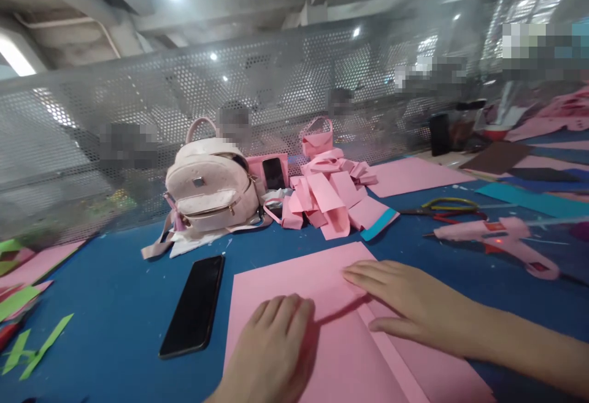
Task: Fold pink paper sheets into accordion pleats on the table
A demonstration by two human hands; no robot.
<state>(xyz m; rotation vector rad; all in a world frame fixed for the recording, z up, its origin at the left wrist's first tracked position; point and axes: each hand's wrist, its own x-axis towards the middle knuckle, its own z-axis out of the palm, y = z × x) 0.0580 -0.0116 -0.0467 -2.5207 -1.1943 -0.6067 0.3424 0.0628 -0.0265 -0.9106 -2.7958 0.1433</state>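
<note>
Pink paper point(294, 280) lies flat on the blue worktop point(115, 305), right in front of the person. It is a big, smooth, thin sheet with straight edges and square corners. Its long side runs from near the person away toward the far fence, leaning a little to the right. A straight fold line runs across it, from under the right hand down to the near right corner. The left hand point(271, 348) rests on the near part of the sheet, with its grip loosely curled and fingers together, pressing down and holding nothing. The right hand point(409, 305) lies flat on the sheet at the fold, fingers straight and close together, palm down, holding nothing too. A black phone point(194, 305) lies just beside the left edge of the sheet, shiny and flat, not touching it. Farther back sits a soft pink backpack point(209, 191) with a round top, and next to it a messy pile of pink paper strips point(331, 197). To the right, well apart from the sheet, lie a pink glue gun point(501, 240) and scissors point(444, 208). Green paper scraps point(32, 348) lie far off on the left. Bare blue worktop shows to the left of the phone and between the sheet and the pile. A grey metal fence point(138, 102) full of tiny holes stands along the far edge.
</note>
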